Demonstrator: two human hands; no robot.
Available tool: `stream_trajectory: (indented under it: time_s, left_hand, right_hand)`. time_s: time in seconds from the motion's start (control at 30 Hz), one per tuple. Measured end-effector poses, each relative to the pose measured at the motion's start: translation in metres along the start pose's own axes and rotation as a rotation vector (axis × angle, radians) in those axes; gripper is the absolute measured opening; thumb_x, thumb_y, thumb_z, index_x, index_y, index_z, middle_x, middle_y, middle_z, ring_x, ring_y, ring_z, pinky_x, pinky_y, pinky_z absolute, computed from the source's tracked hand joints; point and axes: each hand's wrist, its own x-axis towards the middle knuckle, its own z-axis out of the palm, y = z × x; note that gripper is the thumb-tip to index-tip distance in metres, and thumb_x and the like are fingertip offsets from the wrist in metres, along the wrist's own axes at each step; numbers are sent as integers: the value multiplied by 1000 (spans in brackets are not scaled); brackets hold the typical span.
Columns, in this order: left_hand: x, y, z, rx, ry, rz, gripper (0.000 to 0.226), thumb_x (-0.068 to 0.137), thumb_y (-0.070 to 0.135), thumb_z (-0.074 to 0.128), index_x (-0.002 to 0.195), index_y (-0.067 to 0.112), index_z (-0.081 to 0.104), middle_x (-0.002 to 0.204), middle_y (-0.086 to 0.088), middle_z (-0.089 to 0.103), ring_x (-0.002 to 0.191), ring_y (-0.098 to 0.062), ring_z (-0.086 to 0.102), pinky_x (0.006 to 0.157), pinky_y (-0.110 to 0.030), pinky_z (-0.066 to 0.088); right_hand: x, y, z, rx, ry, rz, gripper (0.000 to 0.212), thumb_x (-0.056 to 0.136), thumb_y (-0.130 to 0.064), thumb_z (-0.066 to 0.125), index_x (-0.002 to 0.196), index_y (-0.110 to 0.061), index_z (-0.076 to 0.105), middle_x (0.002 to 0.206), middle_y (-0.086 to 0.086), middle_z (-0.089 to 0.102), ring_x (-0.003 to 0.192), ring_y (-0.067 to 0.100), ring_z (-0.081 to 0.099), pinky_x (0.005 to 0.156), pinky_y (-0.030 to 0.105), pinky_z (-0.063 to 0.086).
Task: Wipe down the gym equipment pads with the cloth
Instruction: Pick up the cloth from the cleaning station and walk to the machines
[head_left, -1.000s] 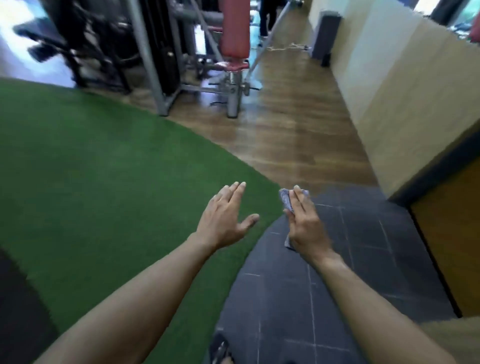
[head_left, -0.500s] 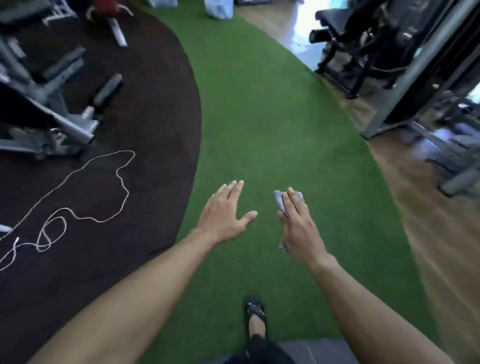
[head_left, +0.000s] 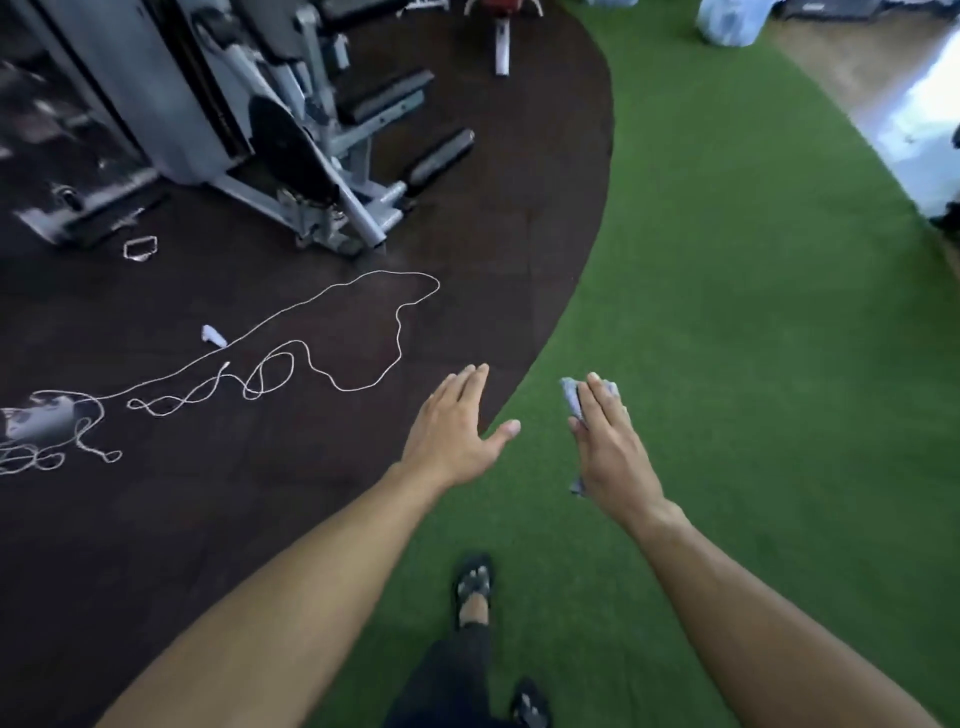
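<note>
My right hand (head_left: 610, 447) holds a small grey-blue cloth (head_left: 571, 397) under its palm, out in front of me over the green turf (head_left: 753, 338). To its left my left hand (head_left: 457, 431) is empty, its fingers straight and thumb spread, hovering over the edge of the dark rubber floor (head_left: 260, 493). A grey gym machine (head_left: 291, 130) with black pads (head_left: 384, 98) and a black roller pad (head_left: 441, 153) stands at the far left, well beyond both hands.
A long white cord (head_left: 332, 332) lies looped across the rubber floor, beside a small white object (head_left: 214, 335). My sandalled foot (head_left: 472, 587) steps on the turf. A bench (head_left: 501, 31) and white bags (head_left: 727, 18) sit at the far edge.
The view has swung left from the wooden corridor to the turf and rubber floor, bringing the grey machine closer. Both hands keep the same pose, the cloth still in the right hand.
</note>
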Motion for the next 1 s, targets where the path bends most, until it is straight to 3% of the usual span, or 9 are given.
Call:
stream_trajectory:
  time_s: [0.2, 0.43, 0.53, 1.0]
  left_hand:
    - [107, -23, -6, -10, 13, -4, 85, 89, 59, 52, 155, 20, 15, 161, -1, 18, 148, -21, 13, 118, -35, 16]
    - [235, -43, -40, 2, -13, 13, 85, 89, 60, 50, 155, 21, 13, 162, 0, 16, 149, -19, 12, 119, -35, 16]
    - [287, -49, -49, 6, -14, 19, 85, 89, 60, 50, 155, 21, 13, 162, 1, 16, 149, -19, 11, 119, -35, 16]
    - [579, -55, -75, 4, 62, -76, 86, 87, 61, 52, 154, 22, 17, 161, 0, 21, 148, -19, 15, 118, -40, 22]
  right_hand:
    - [109, 16, 14, -43, -24, -22, 49, 103, -21, 36, 148, -3, 29, 158, 14, 21, 148, 31, 10, 118, 49, 19]
    - [239, 16, 16, -25, 29, -39, 49, 103, -21, 37, 149, -4, 29, 158, 11, 21, 148, 30, 11, 118, 42, 15]
    - [295, 23, 20, -23, 18, -71, 49, 103, -22, 38, 148, -3, 31, 158, 13, 23, 147, 33, 13, 117, 45, 18]
    - [600, 111, 23, 11, -1, -148, 48, 100, -13, 47, 144, 2, 35, 155, 18, 28, 144, 39, 20, 114, 53, 26]
